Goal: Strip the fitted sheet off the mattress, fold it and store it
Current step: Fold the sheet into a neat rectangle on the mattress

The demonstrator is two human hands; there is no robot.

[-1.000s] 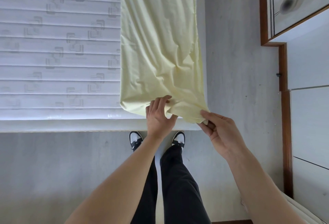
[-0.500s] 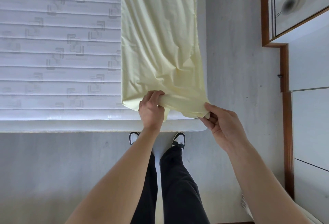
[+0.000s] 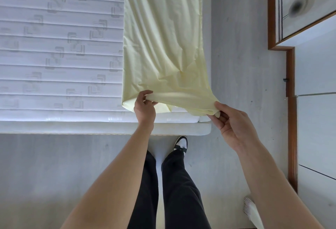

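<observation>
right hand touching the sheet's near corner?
Touching. Head view: right hand pinches the yellow sheet at its near right corner, thumb on top.

Bare forearms, black trousers [image 3: 174, 192], black-and-white sneaker [image 3: 180, 143] with white toe

A pale yellow sheet [image 3: 163, 43] is being shown against a white mattress [image 3: 60, 46] quilted with square motifs.

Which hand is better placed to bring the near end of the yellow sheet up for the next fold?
Probably the right hand: it pinches the sheet's free corner, lifted off the mattress. The left hand grips mid-edge.
</observation>
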